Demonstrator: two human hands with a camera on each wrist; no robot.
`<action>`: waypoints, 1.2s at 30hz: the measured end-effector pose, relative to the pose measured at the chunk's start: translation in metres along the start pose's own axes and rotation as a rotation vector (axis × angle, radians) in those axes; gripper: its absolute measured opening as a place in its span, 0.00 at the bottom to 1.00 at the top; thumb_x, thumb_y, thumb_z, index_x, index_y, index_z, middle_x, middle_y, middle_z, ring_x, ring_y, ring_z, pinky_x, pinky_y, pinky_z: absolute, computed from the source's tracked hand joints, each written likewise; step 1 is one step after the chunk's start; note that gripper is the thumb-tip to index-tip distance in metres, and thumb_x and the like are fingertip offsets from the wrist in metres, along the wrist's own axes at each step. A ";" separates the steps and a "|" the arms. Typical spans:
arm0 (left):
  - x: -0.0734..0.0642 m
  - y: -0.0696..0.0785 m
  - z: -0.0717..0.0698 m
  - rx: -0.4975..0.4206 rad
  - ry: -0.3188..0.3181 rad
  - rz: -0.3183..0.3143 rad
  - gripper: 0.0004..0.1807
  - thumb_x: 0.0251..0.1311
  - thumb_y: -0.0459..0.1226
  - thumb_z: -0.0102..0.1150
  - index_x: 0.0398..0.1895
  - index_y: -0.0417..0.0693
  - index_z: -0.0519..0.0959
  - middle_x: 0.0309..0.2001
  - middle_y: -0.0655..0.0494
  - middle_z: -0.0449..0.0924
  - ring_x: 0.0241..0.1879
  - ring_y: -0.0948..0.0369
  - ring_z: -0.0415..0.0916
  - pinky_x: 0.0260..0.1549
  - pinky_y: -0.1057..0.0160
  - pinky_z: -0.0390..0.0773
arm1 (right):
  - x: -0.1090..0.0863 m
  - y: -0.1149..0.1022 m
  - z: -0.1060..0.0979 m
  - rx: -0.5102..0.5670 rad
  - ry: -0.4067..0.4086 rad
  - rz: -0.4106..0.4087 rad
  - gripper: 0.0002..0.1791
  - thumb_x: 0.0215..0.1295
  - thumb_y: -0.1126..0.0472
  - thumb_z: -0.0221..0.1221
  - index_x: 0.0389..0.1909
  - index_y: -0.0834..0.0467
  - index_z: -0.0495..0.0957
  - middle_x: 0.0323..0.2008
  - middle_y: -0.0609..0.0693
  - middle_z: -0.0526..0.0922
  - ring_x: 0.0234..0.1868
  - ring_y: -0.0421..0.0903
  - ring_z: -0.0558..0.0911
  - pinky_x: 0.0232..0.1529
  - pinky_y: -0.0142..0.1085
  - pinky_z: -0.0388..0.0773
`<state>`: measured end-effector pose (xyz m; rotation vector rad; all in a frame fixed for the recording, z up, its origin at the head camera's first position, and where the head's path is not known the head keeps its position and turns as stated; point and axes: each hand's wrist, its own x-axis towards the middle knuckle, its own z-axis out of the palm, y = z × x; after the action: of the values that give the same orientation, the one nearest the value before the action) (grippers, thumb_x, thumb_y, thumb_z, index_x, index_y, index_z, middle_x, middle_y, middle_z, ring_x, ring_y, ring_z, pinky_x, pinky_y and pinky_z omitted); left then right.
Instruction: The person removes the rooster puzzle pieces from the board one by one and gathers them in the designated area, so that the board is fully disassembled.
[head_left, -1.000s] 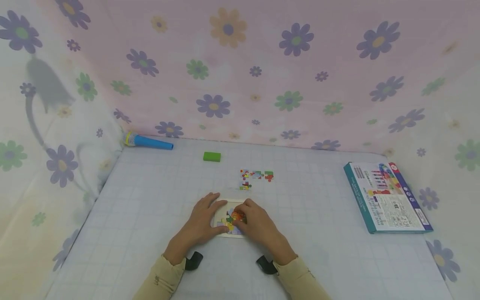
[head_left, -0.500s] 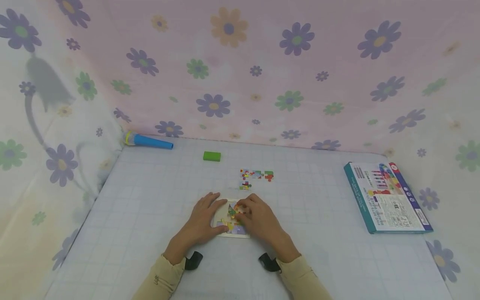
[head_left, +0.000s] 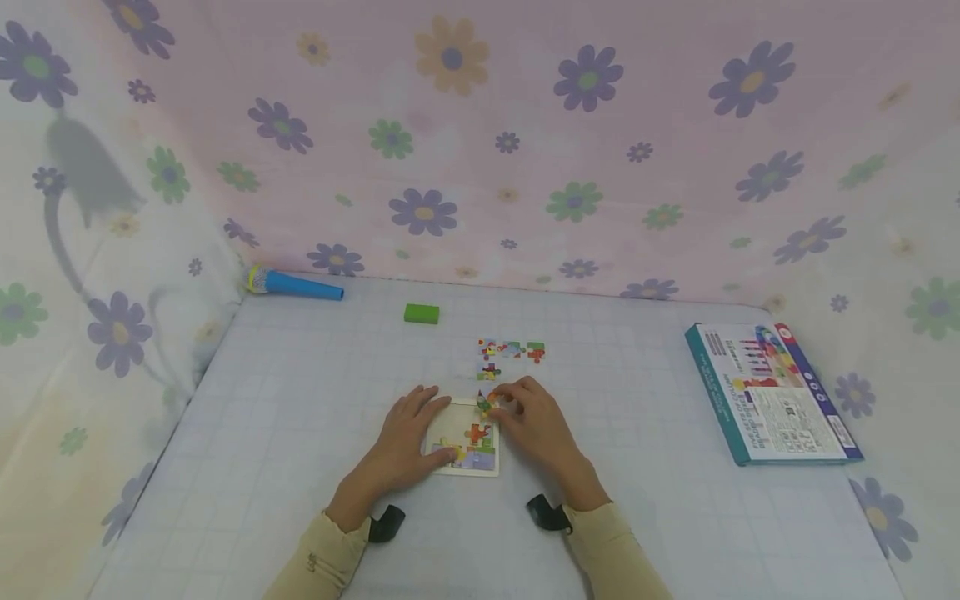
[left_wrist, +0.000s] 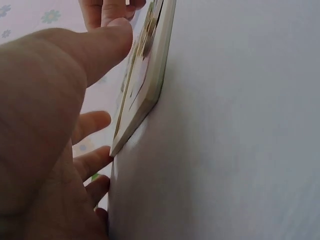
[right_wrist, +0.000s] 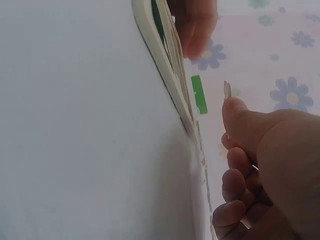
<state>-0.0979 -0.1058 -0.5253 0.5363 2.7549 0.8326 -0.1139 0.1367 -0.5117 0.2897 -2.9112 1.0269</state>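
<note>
A small puzzle tray point(head_left: 457, 419) with a pale rim lies in front of me. Several jigsaw pieces point(head_left: 478, 460) fill its near side, and an orange-red piece point(head_left: 478, 434) sits at its right. My left hand point(head_left: 401, 442) rests along the tray's left side, fingers spread, thumb over the near pieces. In the left wrist view the thumb point(left_wrist: 107, 45) reaches over the tray's edge. My right hand point(head_left: 540, 425) pinches a colourful puzzle piece point(head_left: 484, 406) above the tray's far right corner; the right wrist view shows that piece point(right_wrist: 227, 90) edge-on at the fingertips.
Beyond the tray lie several loose jigsaw pieces point(head_left: 512, 350). A green block point(head_left: 422, 314) is farther back, and a blue toy microphone point(head_left: 303, 286) lies at the back left. A flat box point(head_left: 776, 396) lies at the right. Flowered cloth point(head_left: 480, 167) hangs behind.
My right hand has lifted a puzzle piece from the tray and moved it away and slightly right. The orange-red piece now shows in the tray. My left hand has stayed put.
</note>
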 end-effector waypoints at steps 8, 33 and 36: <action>0.001 0.009 0.006 0.025 0.026 -0.032 0.47 0.56 0.56 0.71 0.77 0.54 0.63 0.79 0.50 0.56 0.81 0.47 0.47 0.80 0.41 0.47 | 0.006 0.013 -0.009 -0.001 0.040 0.070 0.15 0.63 0.55 0.71 0.50 0.51 0.85 0.41 0.48 0.80 0.36 0.42 0.74 0.37 0.34 0.75; 0.001 0.010 0.007 0.063 0.021 -0.039 0.45 0.58 0.57 0.70 0.76 0.57 0.65 0.80 0.50 0.55 0.81 0.47 0.46 0.79 0.41 0.50 | 0.032 0.031 -0.012 -0.148 0.040 0.144 0.17 0.66 0.53 0.68 0.54 0.53 0.84 0.35 0.47 0.79 0.30 0.42 0.73 0.30 0.33 0.67; 0.000 0.010 0.007 0.064 0.018 -0.040 0.45 0.58 0.57 0.70 0.76 0.57 0.65 0.80 0.49 0.55 0.81 0.47 0.46 0.79 0.40 0.49 | 0.033 0.030 -0.012 -0.167 0.031 0.132 0.16 0.66 0.53 0.67 0.53 0.52 0.84 0.31 0.47 0.78 0.28 0.42 0.71 0.28 0.33 0.66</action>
<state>-0.0927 -0.0948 -0.5248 0.4862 2.8072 0.7459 -0.1525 0.1618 -0.5180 0.0752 -2.9970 0.7868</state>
